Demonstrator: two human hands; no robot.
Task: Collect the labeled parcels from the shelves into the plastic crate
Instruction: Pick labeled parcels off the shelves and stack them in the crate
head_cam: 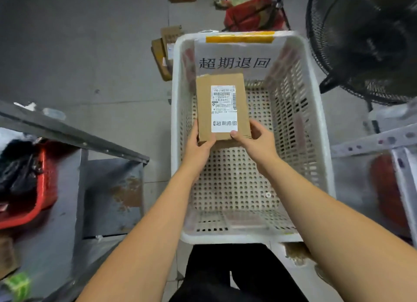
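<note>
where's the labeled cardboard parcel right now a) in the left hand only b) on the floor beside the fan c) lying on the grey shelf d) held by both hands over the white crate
d: the left hand and right hand each grip a near corner of the parcel, which sits within the outline of the white crate.

The brown box (204, 103) between the left grip (198, 148) and right grip (259, 143) carries a white label (224, 108) printed black. Below the grips, a white crate (291, 121) dotted with round holes; beyond them, yellow tape (239, 39).
</note>
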